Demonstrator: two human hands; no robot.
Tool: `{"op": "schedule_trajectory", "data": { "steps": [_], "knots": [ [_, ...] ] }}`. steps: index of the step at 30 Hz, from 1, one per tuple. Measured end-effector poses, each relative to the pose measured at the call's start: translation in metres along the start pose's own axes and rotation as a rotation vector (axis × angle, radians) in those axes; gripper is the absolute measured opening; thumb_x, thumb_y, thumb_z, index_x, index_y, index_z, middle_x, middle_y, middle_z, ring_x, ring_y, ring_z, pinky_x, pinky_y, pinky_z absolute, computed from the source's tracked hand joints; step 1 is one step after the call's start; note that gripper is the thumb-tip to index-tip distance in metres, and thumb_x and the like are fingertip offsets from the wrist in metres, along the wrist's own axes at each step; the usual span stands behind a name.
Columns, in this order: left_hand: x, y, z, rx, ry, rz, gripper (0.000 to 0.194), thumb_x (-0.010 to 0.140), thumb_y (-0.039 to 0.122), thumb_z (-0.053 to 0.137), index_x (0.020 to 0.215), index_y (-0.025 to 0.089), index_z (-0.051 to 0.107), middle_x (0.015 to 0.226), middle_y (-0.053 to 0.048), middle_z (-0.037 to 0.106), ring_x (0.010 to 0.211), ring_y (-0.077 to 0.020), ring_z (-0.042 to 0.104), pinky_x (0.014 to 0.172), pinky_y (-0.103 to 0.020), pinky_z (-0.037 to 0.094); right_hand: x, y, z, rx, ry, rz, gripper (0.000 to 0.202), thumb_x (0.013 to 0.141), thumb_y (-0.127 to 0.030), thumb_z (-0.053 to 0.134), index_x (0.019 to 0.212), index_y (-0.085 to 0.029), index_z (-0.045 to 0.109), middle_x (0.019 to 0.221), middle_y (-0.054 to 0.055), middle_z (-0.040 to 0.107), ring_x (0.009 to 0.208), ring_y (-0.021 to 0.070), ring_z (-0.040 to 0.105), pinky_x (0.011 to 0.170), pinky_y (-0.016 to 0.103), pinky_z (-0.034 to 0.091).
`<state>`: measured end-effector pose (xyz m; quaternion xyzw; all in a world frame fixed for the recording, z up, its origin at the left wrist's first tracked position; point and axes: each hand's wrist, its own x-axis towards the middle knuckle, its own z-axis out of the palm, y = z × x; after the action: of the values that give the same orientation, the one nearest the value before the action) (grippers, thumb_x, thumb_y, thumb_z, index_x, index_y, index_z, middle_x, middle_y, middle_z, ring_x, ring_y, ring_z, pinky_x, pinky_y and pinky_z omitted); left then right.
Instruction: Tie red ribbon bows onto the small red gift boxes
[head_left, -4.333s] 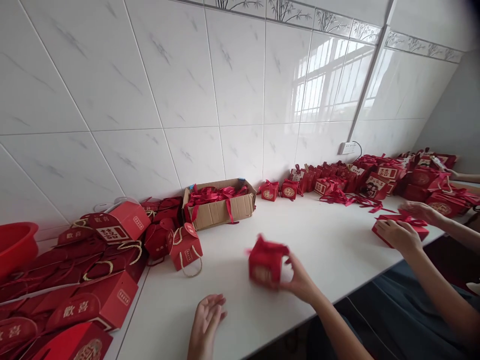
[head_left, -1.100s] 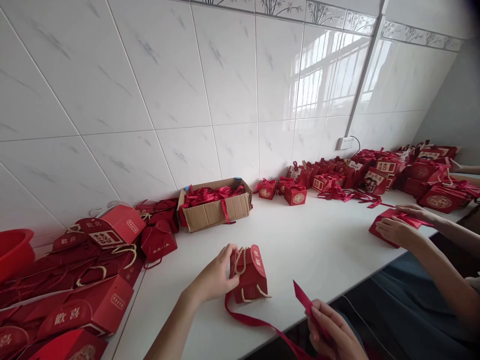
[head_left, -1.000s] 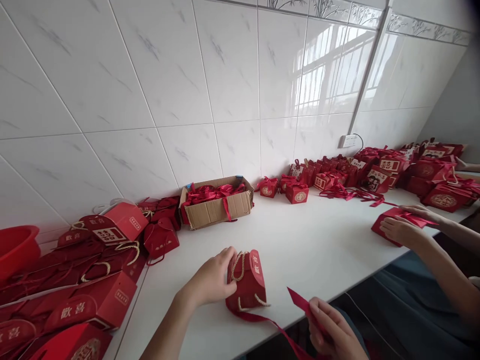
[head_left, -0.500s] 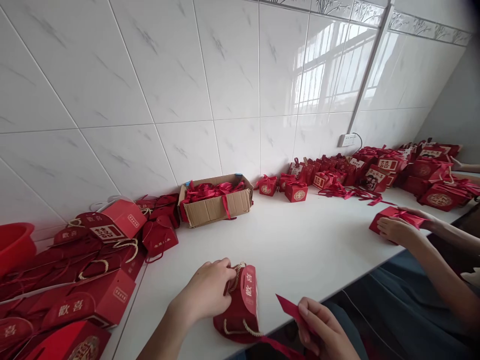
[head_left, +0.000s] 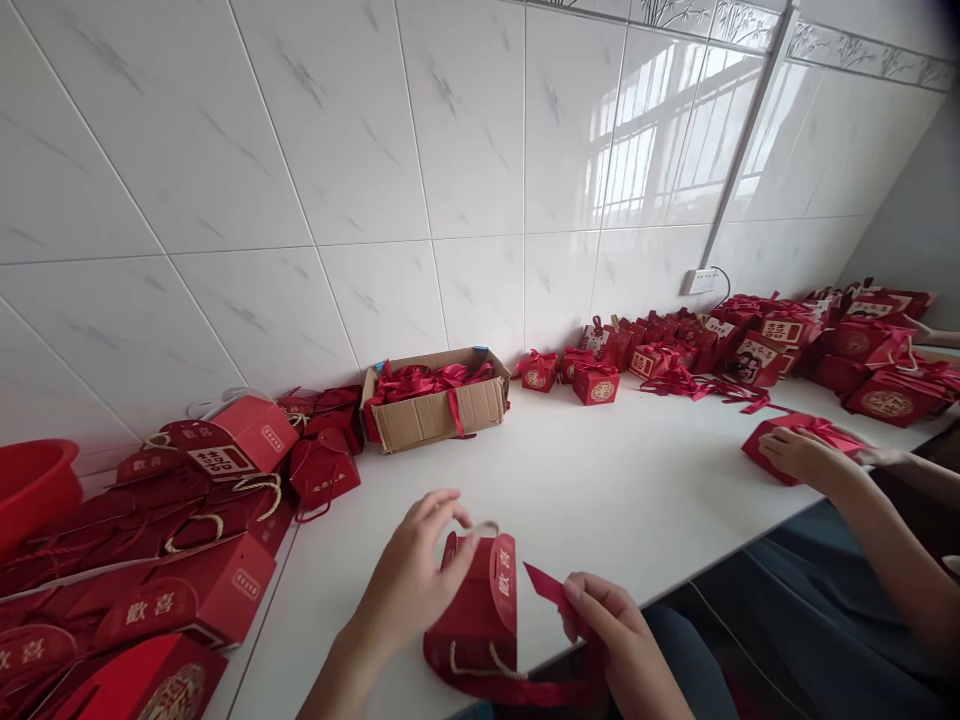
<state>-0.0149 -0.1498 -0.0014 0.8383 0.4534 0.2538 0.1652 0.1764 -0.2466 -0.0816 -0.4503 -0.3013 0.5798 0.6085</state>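
Observation:
A red box (head_left: 480,605) with gold-lettered flaps and cream rope handles lies near the table's front edge. My left hand (head_left: 420,565) is over the box's left side, thumb and fingers apart, with nothing gripped between them. Right of the box, my right hand (head_left: 611,625) pinches a red ribbon (head_left: 546,585), whose pointed end sticks out to the left. Ribbon also runs along the box's lower front edge toward my right hand.
A cardboard box (head_left: 439,415) of red ribbons stands by the wall. Red boxes (head_left: 187,590) are piled at left beside a red basin (head_left: 37,490). Small boxes (head_left: 596,384) line the wall. At right, a person's hands (head_left: 799,450) hold another box.
My left hand has let go of the rope handle and opened, lifting slightly. My right hand has moved left with the ribbon, closer to the box.

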Motion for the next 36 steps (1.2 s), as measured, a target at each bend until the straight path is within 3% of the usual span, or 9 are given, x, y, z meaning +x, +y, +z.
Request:
{"op": "schedule_trajectory", "data": {
  "steps": [2, 4, 16, 22, 25, 27, 29, 32, 36],
  "knots": [
    [-0.009, -0.001, 0.003, -0.026, -0.141, -0.013, 0.014, 0.085, 0.033, 0.048, 0.092, 0.025, 0.059, 0.132, -0.006, 0.049, 0.122, -0.025, 0.048, 0.098, -0.041, 0.043, 0.004, -0.002, 0.006, -0.037, -0.013, -0.024, 0.04, 0.076, -0.049, 0.065, 0.058, -0.016, 0.051, 0.057, -0.002, 0.043, 0.059, 0.0101, 0.035, 0.057, 0.022, 0.03],
    [-0.015, -0.001, 0.007, -0.038, -0.184, -0.021, 0.017, 0.085, 0.031, 0.049, 0.097, 0.026, 0.06, 0.135, -0.006, 0.047, 0.124, -0.0253, 0.046, 0.1, -0.042, 0.042, 0.006, -0.003, 0.012, -0.069, -0.03, -0.024, 0.04, 0.076, -0.049, 0.064, 0.058, -0.016, 0.051, 0.058, -0.002, 0.043, 0.06, 0.0106, 0.036, 0.059, 0.022, 0.031],
    [-0.016, -0.002, 0.015, -0.103, -0.175, 0.005, 0.027, 0.083, 0.02, 0.047, 0.105, 0.026, 0.062, 0.135, -0.007, 0.047, 0.124, -0.0248, 0.047, 0.1, -0.041, 0.043, 0.016, -0.006, 0.028, -0.199, -0.023, -0.034, 0.041, 0.075, -0.05, 0.062, 0.055, -0.016, 0.052, 0.055, -0.002, 0.043, 0.058, 0.0115, 0.037, 0.059, 0.025, 0.03],
    [-0.014, 0.002, 0.014, -0.13, -0.158, 0.007, 0.019, 0.086, 0.025, 0.046, 0.094, 0.025, 0.063, 0.131, -0.007, 0.051, 0.122, -0.0246, 0.048, 0.099, -0.04, 0.044, 0.021, -0.008, 0.036, -0.192, -0.06, -0.036, 0.043, 0.071, -0.051, 0.064, 0.051, -0.016, 0.048, 0.052, -0.003, 0.041, 0.055, 0.0102, 0.036, 0.057, 0.024, 0.029],
    [-0.012, 0.002, 0.014, -0.138, -0.133, -0.005, 0.016, 0.087, 0.026, 0.045, 0.085, 0.023, 0.061, 0.128, -0.007, 0.053, 0.12, -0.0238, 0.05, 0.098, -0.039, 0.044, 0.025, -0.005, 0.036, -0.303, -0.08, -0.063, 0.044, 0.075, -0.053, 0.06, 0.052, -0.016, 0.048, 0.052, -0.002, 0.043, 0.056, 0.011, 0.038, 0.057, 0.025, 0.031],
    [-0.011, 0.002, 0.012, -0.148, -0.11, 0.0, 0.017, 0.089, 0.026, 0.043, 0.083, 0.023, 0.058, 0.126, -0.007, 0.054, 0.119, -0.0231, 0.05, 0.099, -0.039, 0.043, 0.027, -0.003, 0.033, -0.452, -0.048, -0.143, 0.04, 0.077, -0.053, 0.057, 0.061, -0.016, 0.057, 0.062, 0.001, 0.053, 0.063, 0.0146, 0.047, 0.062, 0.026, 0.036],
    [-0.009, 0.005, 0.007, -0.162, -0.089, 0.012, 0.017, 0.09, 0.027, 0.041, 0.083, 0.023, 0.056, 0.124, -0.006, 0.054, 0.119, -0.0222, 0.05, 0.099, -0.038, 0.043, 0.029, -0.003, 0.03, -0.586, 0.016, -0.279, 0.034, 0.079, -0.051, 0.057, 0.082, -0.018, 0.066, 0.087, 0.007, 0.062, 0.086, 0.0212, 0.055, 0.077, 0.031, 0.041],
    [-0.005, 0.013, -0.003, -0.191, -0.068, 0.017, 0.017, 0.091, 0.028, 0.039, 0.085, 0.023, 0.055, 0.124, -0.006, 0.053, 0.116, -0.0211, 0.051, 0.095, -0.035, 0.045, 0.032, -0.009, 0.032, -0.655, -0.011, -0.396, 0.036, 0.082, -0.046, 0.056, 0.111, -0.025, 0.062, 0.124, 0.01, 0.052, 0.12, 0.0257, 0.043, 0.1, 0.039, 0.033],
    [-0.005, 0.019, -0.012, -0.22, 0.028, 0.061, 0.016, 0.091, 0.03, 0.041, 0.091, 0.024, 0.056, 0.124, -0.006, 0.052, 0.118, -0.0216, 0.049, 0.093, -0.034, 0.046, 0.037, -0.029, 0.045, -0.592, -0.227, -0.38, 0.025, 0.086, -0.041, 0.053, 0.089, -0.021, 0.065, 0.119, 0.009, 0.056, 0.118, 0.0237, 0.047, 0.1, 0.037, 0.036]
  ]
}}
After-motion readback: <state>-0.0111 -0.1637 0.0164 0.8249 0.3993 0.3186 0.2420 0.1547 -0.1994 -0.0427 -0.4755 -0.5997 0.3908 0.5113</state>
